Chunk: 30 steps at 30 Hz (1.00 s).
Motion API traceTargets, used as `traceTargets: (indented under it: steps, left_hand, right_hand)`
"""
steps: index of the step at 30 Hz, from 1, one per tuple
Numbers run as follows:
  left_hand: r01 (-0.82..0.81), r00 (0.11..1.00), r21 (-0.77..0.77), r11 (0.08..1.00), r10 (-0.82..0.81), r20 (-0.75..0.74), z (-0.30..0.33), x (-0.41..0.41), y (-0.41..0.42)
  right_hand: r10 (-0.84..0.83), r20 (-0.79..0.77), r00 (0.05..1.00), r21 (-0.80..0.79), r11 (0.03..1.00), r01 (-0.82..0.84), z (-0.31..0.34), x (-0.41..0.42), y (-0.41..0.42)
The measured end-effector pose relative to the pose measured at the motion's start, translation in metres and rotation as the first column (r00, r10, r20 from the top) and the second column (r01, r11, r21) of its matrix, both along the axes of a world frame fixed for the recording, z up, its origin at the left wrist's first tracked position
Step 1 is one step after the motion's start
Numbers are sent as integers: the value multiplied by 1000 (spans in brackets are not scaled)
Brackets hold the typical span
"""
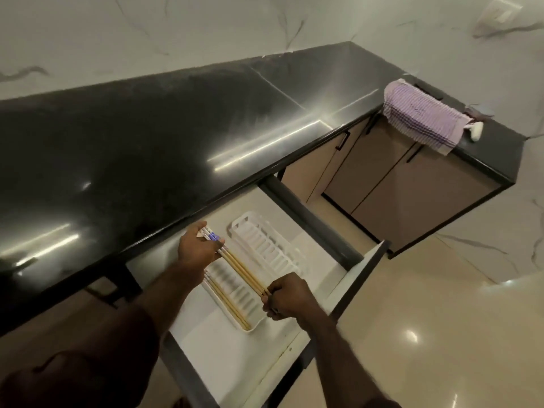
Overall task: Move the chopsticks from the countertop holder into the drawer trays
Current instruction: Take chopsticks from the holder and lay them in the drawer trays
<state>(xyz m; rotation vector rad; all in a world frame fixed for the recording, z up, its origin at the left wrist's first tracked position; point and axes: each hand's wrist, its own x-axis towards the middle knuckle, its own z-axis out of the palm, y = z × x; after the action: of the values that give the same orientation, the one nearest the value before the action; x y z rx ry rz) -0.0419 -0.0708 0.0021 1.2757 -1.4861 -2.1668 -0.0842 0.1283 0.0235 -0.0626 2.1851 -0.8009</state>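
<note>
Both hands hold a small bundle of wooden chopsticks (pixel 241 267) over the open drawer (pixel 297 228). My left hand (pixel 195 250) grips the patterned blue-and-white ends; my right hand (pixel 287 295) pinches the thin tips. The bundle hovers just above the near white ribbed tray (pixel 235 293), where a few chopsticks (pixel 226 304) lie along its left side. A second white tray (pixel 265 242) lies beside it, farther right, with nothing in it. No countertop holder shows in this view.
The black countertop (pixel 147 136) runs above the drawer. A purple striped cloth (pixel 421 116) hangs over its far right end, beside a small white object (pixel 475 131). Brown cabinet doors (pixel 397 178) and a glossy beige floor (pixel 441 334) lie to the right.
</note>
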Motion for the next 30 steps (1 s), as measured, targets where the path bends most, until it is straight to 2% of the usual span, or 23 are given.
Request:
traceTargets:
  steps: [3,6,11,19,24,30]
  left_hand:
    - [45,999,13,999,-45,26,-24,3,8]
    - [127,985,-83,988,-117,124,-43,0,14]
    - [263,946,-219,940,-207,248,-69,-5,20]
    - [317,868,-85,944,-253,428,-90,-23,31]
    - [447,785,-115,887,-328,526,-91,-26,41]
    - [574,713,-114,811,-426,557,-94,-26,49]
  right_hand:
    - [104,-68,992,73,992,-99,-34,-6,-7]
    - [207,-135,969,137,972,-189,-59,-6,-11]
    - [271,-210,939,220,949,-225,-82,-5,-18]
    - [329,-266,906,300,921,-247,-104,-5,-27]
    - [362,-252,897,334,903,-271,-113,-5,-35]
    - [412,-242,878,361,878,-313,-122,0,-42]
